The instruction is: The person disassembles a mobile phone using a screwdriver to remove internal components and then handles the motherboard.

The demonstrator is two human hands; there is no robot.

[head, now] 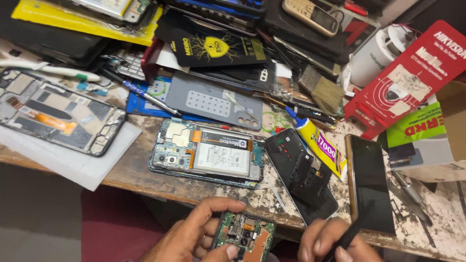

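Left hand [194,233] gripped our opened phone [245,236]; right hand [335,242] clasped a dark tool [350,235].
Back already off, board bared; we left it unassembled.

Head view, bottom edge of frame. Two hands in shot, both bare.

Left hand [201,235]: lower centre, cut off by the bottom edge at the wrist. Wrist and the short stretch of forearm showing are uncovered. Knuckle creases are distinct. The thumbnail is short, pale and squarely trimmed.

Right hand [332,242]: lower right of centre, only fingers and knuckles in frame. Nails are short and pale, with two showing plainly.

Maroon cloth [116,225], lower left beside the left wrist: plain and unpatterned. Cannot tell whether it is worn clothing.
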